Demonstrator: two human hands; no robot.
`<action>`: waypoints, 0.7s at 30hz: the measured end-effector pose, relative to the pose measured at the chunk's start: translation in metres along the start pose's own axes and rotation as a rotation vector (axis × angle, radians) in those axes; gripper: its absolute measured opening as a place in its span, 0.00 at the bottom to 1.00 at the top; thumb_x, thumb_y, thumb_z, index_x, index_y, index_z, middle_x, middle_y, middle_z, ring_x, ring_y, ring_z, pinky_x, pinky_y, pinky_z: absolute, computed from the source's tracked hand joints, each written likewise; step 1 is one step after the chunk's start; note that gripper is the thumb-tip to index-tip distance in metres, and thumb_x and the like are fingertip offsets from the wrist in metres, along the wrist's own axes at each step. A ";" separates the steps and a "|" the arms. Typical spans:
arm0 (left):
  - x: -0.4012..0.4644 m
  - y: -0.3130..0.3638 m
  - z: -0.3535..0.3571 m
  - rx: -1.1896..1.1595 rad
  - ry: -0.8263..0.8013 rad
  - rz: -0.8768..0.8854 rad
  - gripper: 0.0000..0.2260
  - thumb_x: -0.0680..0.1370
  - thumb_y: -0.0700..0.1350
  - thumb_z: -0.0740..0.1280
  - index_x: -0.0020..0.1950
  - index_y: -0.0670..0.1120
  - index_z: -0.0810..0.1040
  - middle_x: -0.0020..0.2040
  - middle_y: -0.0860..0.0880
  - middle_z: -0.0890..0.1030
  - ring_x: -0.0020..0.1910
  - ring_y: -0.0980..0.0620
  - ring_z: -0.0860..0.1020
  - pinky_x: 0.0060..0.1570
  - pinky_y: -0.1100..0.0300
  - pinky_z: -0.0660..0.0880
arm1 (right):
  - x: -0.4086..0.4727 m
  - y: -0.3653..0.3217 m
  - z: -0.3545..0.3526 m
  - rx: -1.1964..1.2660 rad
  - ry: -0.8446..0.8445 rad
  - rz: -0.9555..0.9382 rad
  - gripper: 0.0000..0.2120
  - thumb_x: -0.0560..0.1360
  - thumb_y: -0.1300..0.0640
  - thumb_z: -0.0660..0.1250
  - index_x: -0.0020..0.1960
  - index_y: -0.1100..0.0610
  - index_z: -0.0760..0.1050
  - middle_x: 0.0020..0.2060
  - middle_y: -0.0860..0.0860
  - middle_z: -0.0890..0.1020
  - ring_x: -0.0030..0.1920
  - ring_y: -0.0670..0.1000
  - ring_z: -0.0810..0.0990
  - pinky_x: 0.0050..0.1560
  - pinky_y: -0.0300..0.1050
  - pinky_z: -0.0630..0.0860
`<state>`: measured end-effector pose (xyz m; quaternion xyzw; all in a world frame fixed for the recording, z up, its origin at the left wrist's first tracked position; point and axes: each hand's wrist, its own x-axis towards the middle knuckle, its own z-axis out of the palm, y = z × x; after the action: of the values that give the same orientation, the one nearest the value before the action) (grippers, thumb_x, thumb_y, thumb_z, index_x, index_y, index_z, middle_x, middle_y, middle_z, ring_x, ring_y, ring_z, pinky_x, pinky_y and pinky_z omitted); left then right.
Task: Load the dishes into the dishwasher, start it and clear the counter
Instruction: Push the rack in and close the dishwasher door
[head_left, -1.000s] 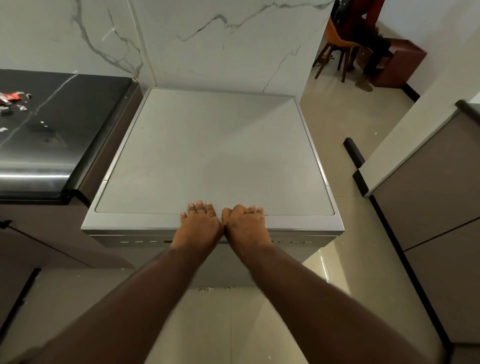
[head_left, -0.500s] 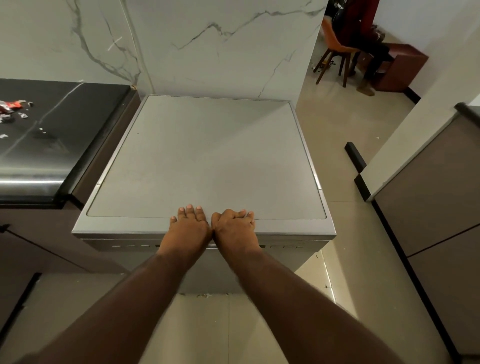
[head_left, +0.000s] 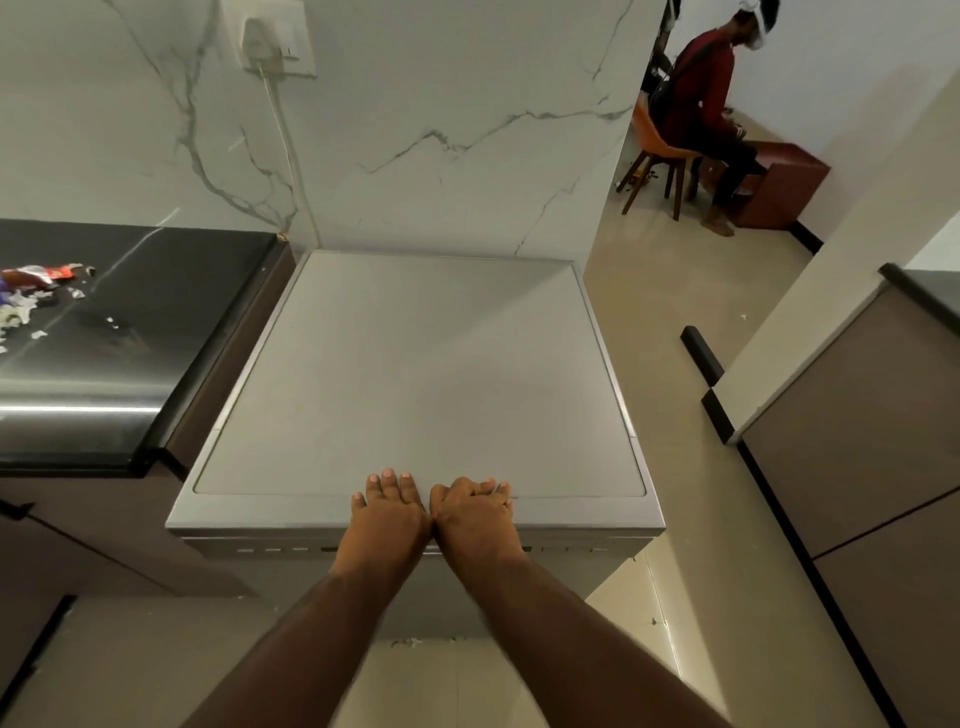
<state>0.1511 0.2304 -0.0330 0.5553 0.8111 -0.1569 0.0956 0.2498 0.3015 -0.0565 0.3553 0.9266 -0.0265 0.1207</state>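
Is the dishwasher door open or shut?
Shut. The dishwasher door sits flush under the top edge, with no gap showing. Left hand and right hand rest on that edge.
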 end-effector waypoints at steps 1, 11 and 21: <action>0.001 0.000 0.001 -0.007 -0.003 -0.005 0.26 0.88 0.36 0.52 0.81 0.31 0.44 0.81 0.26 0.50 0.81 0.28 0.54 0.79 0.38 0.59 | 0.000 -0.001 0.000 0.008 -0.005 0.006 0.21 0.83 0.68 0.61 0.74 0.67 0.60 0.68 0.77 0.66 0.69 0.83 0.66 0.70 0.75 0.68; 0.004 -0.004 -0.001 -0.082 -0.006 0.002 0.25 0.88 0.36 0.50 0.81 0.30 0.45 0.81 0.26 0.51 0.81 0.27 0.55 0.78 0.37 0.59 | -0.004 -0.007 -0.007 0.075 -0.013 0.077 0.19 0.82 0.70 0.58 0.72 0.69 0.61 0.67 0.79 0.66 0.68 0.83 0.67 0.71 0.78 0.63; 0.005 -0.010 -0.002 -0.148 0.015 0.046 0.24 0.88 0.36 0.50 0.81 0.30 0.45 0.80 0.25 0.52 0.80 0.27 0.56 0.78 0.36 0.60 | -0.007 -0.013 -0.017 0.078 -0.012 0.167 0.19 0.82 0.69 0.59 0.72 0.67 0.63 0.68 0.77 0.67 0.70 0.81 0.67 0.74 0.74 0.62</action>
<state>0.1400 0.2320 -0.0316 0.5663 0.8082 -0.0903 0.1340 0.2427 0.2896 -0.0389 0.4357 0.8912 -0.0545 0.1139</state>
